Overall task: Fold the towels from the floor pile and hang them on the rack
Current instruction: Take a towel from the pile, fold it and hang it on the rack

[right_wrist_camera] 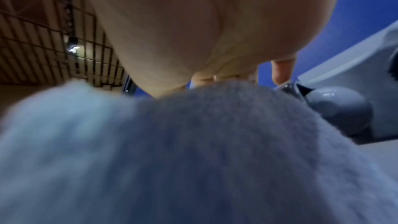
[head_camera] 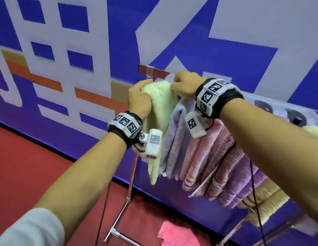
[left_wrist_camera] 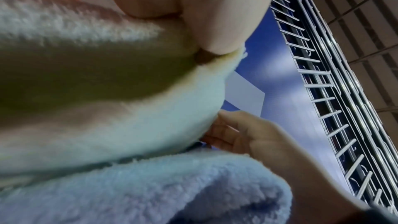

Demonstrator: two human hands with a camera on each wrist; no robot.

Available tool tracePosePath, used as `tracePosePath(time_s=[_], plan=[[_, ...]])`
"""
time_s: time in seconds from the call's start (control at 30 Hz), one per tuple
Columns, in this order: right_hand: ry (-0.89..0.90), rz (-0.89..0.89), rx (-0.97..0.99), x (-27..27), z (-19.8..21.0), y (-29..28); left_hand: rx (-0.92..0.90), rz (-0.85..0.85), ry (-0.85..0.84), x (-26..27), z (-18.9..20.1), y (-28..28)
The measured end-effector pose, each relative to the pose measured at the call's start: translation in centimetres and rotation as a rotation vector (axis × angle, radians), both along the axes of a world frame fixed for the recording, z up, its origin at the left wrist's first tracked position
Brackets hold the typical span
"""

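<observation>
**A:** What carries everything here?

**B:** A chrome metal towel rack (head_camera: 155, 71) standing against the blue and white printed wall banner (head_camera: 83, 50), its T-shaped foot on the red carpet floor (head_camera: 39, 166). Most of the rail is taken by a row of folded towels: lavender fleece (head_camera: 174, 139), pink terry (head_camera: 199, 153), mauve, purple, then pale yellow toward the right end.

**B:** The one in hand is the fluffy pale green folded towel (head_camera: 160, 110), draped over the rail at its left end, just beside the lavender one and touching it.

**A:** And the hands?

**B:** The left hand (head_camera: 139, 98) curls round the green towel's left side at the top of the fold. The right hand (head_camera: 185, 84) is closed on its upper right edge near the rail; the left wrist view shows its fingers (left_wrist_camera: 221, 135) tucked against the cloth.

**A:** How should it be finished well?

**B:** I'd judge it needs both hands sliding it so the fold sits square on the rail, halves hanging evenly, without dragging the lavender neighbour askew.

**A:** More to come?

**B:** A crumpled pink cloth (head_camera: 177, 233) lies on the floor near the rack's foot.
</observation>
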State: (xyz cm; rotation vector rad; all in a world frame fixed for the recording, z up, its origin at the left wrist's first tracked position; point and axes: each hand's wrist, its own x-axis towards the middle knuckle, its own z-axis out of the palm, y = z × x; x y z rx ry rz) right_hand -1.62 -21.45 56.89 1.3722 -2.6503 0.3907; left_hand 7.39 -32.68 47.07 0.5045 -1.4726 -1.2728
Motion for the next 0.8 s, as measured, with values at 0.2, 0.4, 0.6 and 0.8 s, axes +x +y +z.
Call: tracePosePath(time_s=[0.2, 0.4, 0.6, 0.8], plan=[[0.123, 0.099, -0.194, -0.2, -2.1, 0.4, -0.005, -0.037, 0.014, -0.4, 0.0, 0.4], [0.069, 0.194, -0.303, 0.3, -2.6, 1.3, -0.07, -0.077, 0.025, -1.1, 1.6, 2.1], [0.181, 0.126, -0.091, -0.2, -3.3, 1.4, -0.169, -0.156, -0.074, -0.5, -0.2, 1.9], [0.225, 0.119, 0.025, 0.5, -3.5, 1.6, -0.195, -0.268, -0.167, 1.0, -0.6, 1.9]])
